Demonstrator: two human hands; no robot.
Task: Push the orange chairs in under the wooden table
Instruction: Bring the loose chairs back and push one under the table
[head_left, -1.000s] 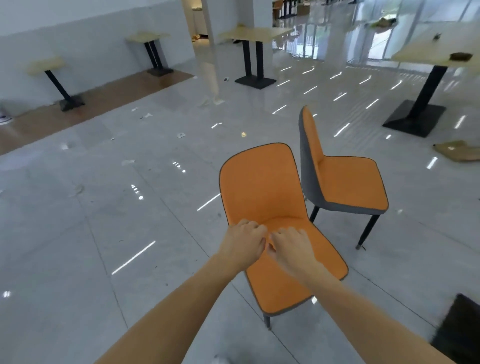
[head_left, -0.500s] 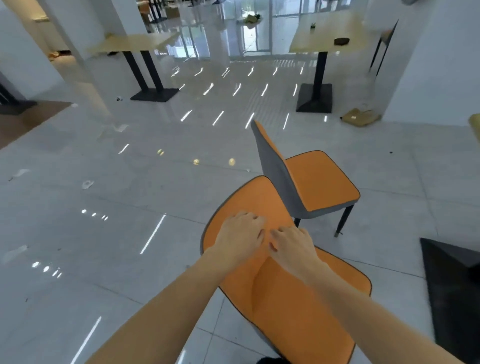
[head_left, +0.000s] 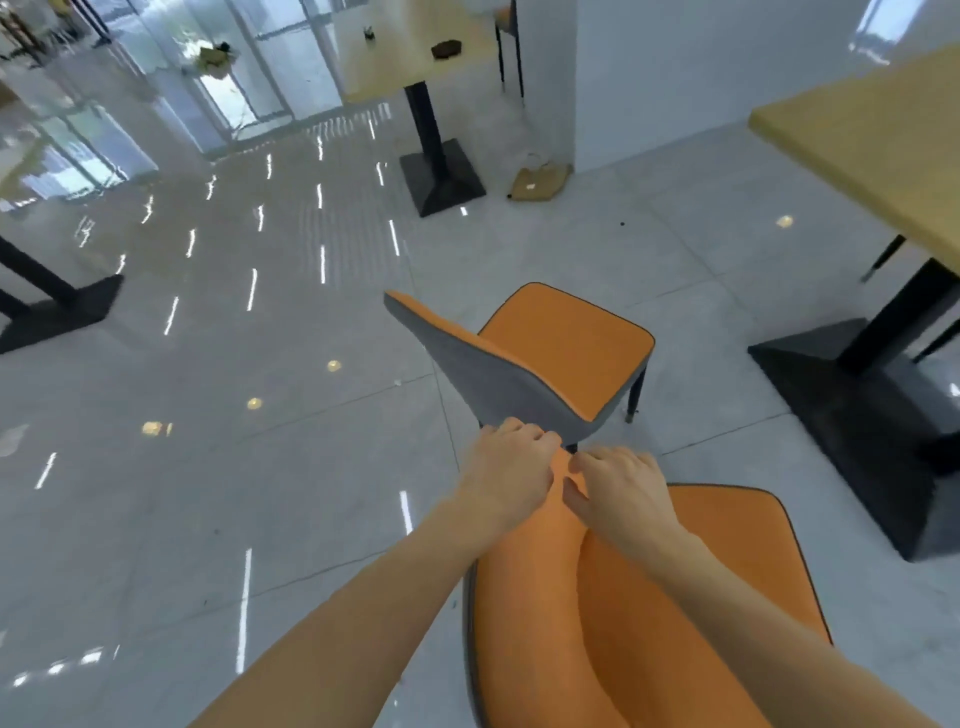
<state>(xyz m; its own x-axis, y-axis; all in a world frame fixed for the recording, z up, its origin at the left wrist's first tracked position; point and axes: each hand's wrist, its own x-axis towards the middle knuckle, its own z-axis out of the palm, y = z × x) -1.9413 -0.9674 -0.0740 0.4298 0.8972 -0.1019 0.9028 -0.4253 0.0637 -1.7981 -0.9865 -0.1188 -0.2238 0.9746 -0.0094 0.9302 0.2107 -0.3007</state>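
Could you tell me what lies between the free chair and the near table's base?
Only bare floor tile, in the head view, between the chair and base.

I count two orange upholstered chairs with grey backs: the near one (head_left: 649, 623) under my grip and a second (head_left: 550, 358) ahead. Two bare hands, left (head_left: 511, 470) and right (head_left: 621, 486). Two yellow wooden tabletops on black pedestals, one far (head_left: 415, 52), one right (head_left: 883, 140) (a third black base (head_left: 57, 312) sits at the left edge).
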